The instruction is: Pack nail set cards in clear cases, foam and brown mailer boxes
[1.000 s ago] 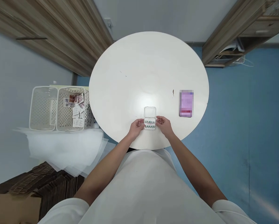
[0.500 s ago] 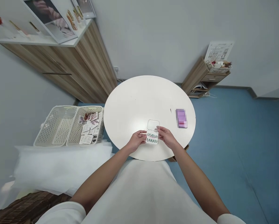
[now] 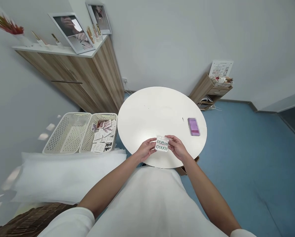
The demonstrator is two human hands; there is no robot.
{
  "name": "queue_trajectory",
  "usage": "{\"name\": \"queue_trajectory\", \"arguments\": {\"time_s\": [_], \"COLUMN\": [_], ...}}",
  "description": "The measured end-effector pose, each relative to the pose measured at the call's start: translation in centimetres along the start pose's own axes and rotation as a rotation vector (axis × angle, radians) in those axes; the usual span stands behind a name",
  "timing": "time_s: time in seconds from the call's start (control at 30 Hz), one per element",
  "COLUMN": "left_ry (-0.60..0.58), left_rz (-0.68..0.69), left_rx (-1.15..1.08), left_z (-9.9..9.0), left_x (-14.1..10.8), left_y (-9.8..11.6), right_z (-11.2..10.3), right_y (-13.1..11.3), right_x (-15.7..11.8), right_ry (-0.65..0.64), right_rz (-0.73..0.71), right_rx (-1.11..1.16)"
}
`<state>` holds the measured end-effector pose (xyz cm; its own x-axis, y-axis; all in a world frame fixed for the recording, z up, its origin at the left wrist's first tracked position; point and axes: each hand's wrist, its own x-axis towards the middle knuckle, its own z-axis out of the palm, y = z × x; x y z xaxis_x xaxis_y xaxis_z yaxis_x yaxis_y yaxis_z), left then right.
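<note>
So the left hand [image 3: 145,149] and right hand [image 3: 177,147] are pinching a little clear case [image 3: 161,151] by opposite sides, over the near part of the white table [image 3: 149,115]. Two rows of greenish pieces [image 3: 162,143] sit inside; can't really tell how far the lid [image 3: 163,137] is down. Purple pack [image 3: 194,127] lies off to the right.

Room to pass over the round white table [image 3: 147,113], beyond the clear nail case [image 3: 162,144] and left of the purple pack [image 3: 194,127]. Left hand [image 3: 145,150] and right hand [image 3: 177,148] block case's sides. Perforated basket [image 3: 86,144], wooden cabinet [image 3: 108,72] crowd table's left; low shelf unit [image 3: 201,87] back right.
</note>
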<state>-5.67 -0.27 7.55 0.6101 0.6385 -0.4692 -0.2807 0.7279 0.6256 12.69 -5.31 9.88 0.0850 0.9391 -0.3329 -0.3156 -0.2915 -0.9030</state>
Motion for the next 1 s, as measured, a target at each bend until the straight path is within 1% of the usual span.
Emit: {"name": "queue_trajectory", "arguments": {"time_s": [0.1, 0.3, 0.43, 0.5, 0.63, 0.8, 0.9, 0.97, 1.0], "left_ry": [-0.007, -0.012, -0.006, 0.003, 0.014, 0.054, 0.068, 0.078, 0.084], "left_rz": [-0.003, -0.019, 0.0, 0.014, 0.042, 0.07, 0.096, 0.109, 0.108], "left_rx": [-0.026, -0.037, -0.043, -0.048, -0.064, -0.068, -0.02, 0.098, 0.195], "left_z": [0.3, 0.5, 0.6, 0.6, 0.7, 1.1, 1.6, 2.0, 2.3], "left_x": [-0.2, -0.5, -0.4, -0.3, -0.3, -0.4, -0.5, -0.8, -0.9], "left_y": [-0.3, -1.2, -1.7, -1.8, -2.3, -3.3, -3.6, -3.5, -3.5], "right_z": [0.1, 0.4, 1.0, 1.1, 0.8, -0.1, -0.8, -1.4, -1.8], "right_y": [0.2, 0.9, 1.2, 1.5, 2.3, 2.4, 2.2, 2.1, 2.1], "right_x": [-0.6, -1.9, -3.3, -4.0, -4.8, -4.7, -4.5, -4.4, -4.4], "right_ry": [0.03, 0.129, 0.18, 0.197, 0.207, 0.217, 0.214, 0.211, 0.21], "right_rz": [0.015, 0.04, 0.01, 0.046, 0.139, 0.147, 0.125, 0.113, 0.109], "right_rx": [0.035, 0.082, 0.182, 0.218, 0.172, 0.113, 0.098, 0.087, 0.082]}}
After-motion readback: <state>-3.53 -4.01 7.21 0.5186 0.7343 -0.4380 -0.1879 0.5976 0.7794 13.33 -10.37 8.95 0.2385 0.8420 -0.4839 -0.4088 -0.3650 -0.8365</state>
